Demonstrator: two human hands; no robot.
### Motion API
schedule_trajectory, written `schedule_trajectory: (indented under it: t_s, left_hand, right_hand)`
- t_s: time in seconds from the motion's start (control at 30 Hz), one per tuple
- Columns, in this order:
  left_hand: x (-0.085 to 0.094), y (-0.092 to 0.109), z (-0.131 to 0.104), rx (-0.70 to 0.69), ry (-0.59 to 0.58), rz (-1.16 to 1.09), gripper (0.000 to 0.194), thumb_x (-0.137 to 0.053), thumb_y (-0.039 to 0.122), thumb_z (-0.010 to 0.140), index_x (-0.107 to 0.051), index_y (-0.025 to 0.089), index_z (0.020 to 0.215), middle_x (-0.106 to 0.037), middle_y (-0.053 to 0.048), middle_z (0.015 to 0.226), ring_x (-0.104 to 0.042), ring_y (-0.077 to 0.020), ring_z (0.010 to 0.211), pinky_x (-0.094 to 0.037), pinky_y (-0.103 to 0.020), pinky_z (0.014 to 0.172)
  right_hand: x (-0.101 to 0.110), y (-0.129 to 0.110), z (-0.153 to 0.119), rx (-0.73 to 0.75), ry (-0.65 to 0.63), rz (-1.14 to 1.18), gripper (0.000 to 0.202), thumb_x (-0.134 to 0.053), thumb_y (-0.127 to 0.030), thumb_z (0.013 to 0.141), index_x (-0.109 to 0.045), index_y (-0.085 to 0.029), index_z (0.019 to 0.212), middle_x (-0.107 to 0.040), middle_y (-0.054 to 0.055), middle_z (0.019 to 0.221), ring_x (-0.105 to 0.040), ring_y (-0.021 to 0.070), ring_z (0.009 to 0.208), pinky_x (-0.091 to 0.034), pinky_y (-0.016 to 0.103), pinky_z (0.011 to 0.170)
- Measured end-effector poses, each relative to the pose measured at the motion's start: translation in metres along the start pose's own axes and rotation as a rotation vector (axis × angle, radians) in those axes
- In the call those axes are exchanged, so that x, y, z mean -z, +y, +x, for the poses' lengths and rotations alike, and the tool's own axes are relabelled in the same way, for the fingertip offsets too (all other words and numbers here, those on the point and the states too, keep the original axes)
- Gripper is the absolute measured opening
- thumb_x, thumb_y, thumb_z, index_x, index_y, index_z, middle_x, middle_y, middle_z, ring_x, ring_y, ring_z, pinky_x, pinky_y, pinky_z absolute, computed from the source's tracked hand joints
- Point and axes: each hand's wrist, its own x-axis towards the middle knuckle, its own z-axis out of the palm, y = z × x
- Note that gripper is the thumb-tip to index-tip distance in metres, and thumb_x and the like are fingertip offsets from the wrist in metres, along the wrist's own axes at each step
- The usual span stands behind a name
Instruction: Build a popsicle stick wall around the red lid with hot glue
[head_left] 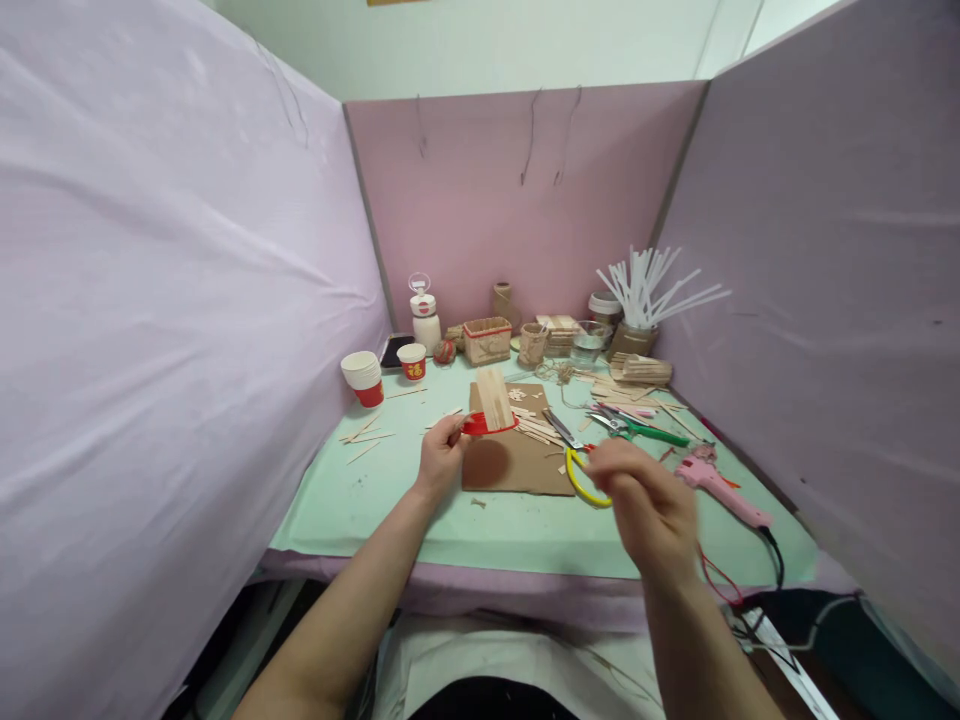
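My left hand (pixel 442 450) is closed on the edge of a round red piece (pixel 480 425), held above a brown cardboard sheet (pixel 517 470). A panel of pale wooden sticks (pixel 494 398) stands tilted on the red piece. My right hand (pixel 637 490) is raised over the table to the right, its fingers curled together; what they hold, if anything, is hidden. Close beside it lie scissors (pixel 587 480) with yellow and red handles, their blades pointing to the back left over the cardboard.
Green-handled pruners (pixel 652 433) and a pink glue gun (pixel 724 490) with a cord lie right. Paper cups (pixel 363 378), a white bottle (pixel 426 325), a woven basket (pixel 487 342) and a jar of white sticks (pixel 634 342) stand behind. Loose wooden sticks (pixel 536 425) lie on the cardboard.
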Motion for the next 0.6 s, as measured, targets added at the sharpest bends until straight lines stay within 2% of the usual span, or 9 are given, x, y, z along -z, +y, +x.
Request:
schedule_trajectory:
  t_s: [0.1, 0.17, 0.23, 0.33, 0.43, 0.5, 0.6]
  left_hand:
    - [-0.001, -0.002, -0.001, -0.054, -0.032, 0.012, 0.015, -0.058, 0.017, 0.078, -0.069, 0.018, 0.087, -0.046, 0.005, 0.06, -0.039, -0.0106, 0.058, -0.035, -0.023, 0.061]
    - [-0.001, -0.001, -0.001, -0.069, -0.05, 0.015, 0.013, -0.058, 0.016, 0.077, -0.069, 0.018, 0.084, -0.044, 0.005, 0.06, -0.038, -0.0103, 0.058, -0.034, -0.023, 0.059]
    - [-0.001, 0.001, -0.001, -0.057, -0.065, 0.005, 0.011, -0.058, 0.017, 0.076, -0.069, 0.017, 0.082, -0.047, 0.004, 0.061, -0.04, -0.0105, 0.059, -0.035, -0.023, 0.059]
    - [-0.003, 0.004, -0.001, 0.001, -0.122, -0.036, 0.012, -0.058, 0.019, 0.077, -0.069, 0.017, 0.082, -0.057, 0.001, 0.068, -0.048, -0.0121, 0.064, -0.039, -0.024, 0.063]
    - [-0.003, 0.006, -0.002, 0.069, -0.181, -0.084, 0.017, -0.058, 0.02, 0.076, -0.07, 0.016, 0.087, -0.065, -0.001, 0.078, -0.055, -0.0148, 0.073, -0.043, -0.026, 0.07]
    - [-0.004, 0.007, -0.002, 0.101, -0.193, -0.111, 0.019, -0.059, 0.02, 0.075, -0.07, 0.016, 0.09, -0.067, -0.002, 0.083, -0.058, -0.0162, 0.078, -0.044, -0.027, 0.074]
    - [-0.005, 0.009, -0.001, 0.13, -0.191, -0.146, 0.018, -0.061, 0.022, 0.075, -0.07, 0.016, 0.089, -0.068, -0.003, 0.085, -0.059, -0.0177, 0.082, -0.045, -0.028, 0.078]
  right_hand:
    - [-0.03, 0.034, 0.024, -0.215, -0.071, -0.054, 0.019, -0.056, -0.038, 0.089, -0.063, -0.021, 0.093, -0.06, 0.002, 0.077, -0.055, 0.0153, 0.067, -0.045, 0.028, 0.061]
    - [-0.045, 0.052, 0.028, -0.241, -0.066, -0.073, 0.022, -0.058, -0.039, 0.086, -0.061, -0.02, 0.096, -0.058, 0.003, 0.084, -0.055, 0.0149, 0.07, -0.046, 0.028, 0.063]
    - [-0.053, 0.063, 0.025, -0.243, -0.049, -0.079, 0.027, -0.06, -0.039, 0.084, -0.059, -0.02, 0.104, -0.056, 0.006, 0.1, -0.056, 0.0144, 0.073, -0.048, 0.029, 0.064]
    - [-0.057, 0.07, 0.02, -0.246, -0.036, -0.092, 0.041, -0.062, -0.039, 0.083, -0.053, -0.022, 0.119, -0.047, 0.01, 0.12, -0.058, 0.013, 0.073, -0.051, 0.031, 0.064]
    - [-0.055, 0.072, 0.021, -0.225, -0.092, -0.133, 0.046, -0.062, -0.037, 0.083, -0.051, -0.022, 0.125, -0.046, 0.011, 0.124, -0.058, 0.0132, 0.073, -0.052, 0.031, 0.064]
    - [-0.054, 0.074, 0.022, -0.192, -0.144, -0.165, 0.041, -0.061, -0.036, 0.084, -0.055, -0.021, 0.121, -0.051, 0.011, 0.122, -0.058, 0.0142, 0.074, -0.052, 0.031, 0.065]
    - [-0.055, 0.079, 0.022, -0.15, -0.171, -0.193, 0.024, -0.059, -0.032, 0.085, -0.062, -0.02, 0.106, -0.059, 0.01, 0.113, -0.06, 0.0177, 0.082, -0.051, 0.031, 0.069]
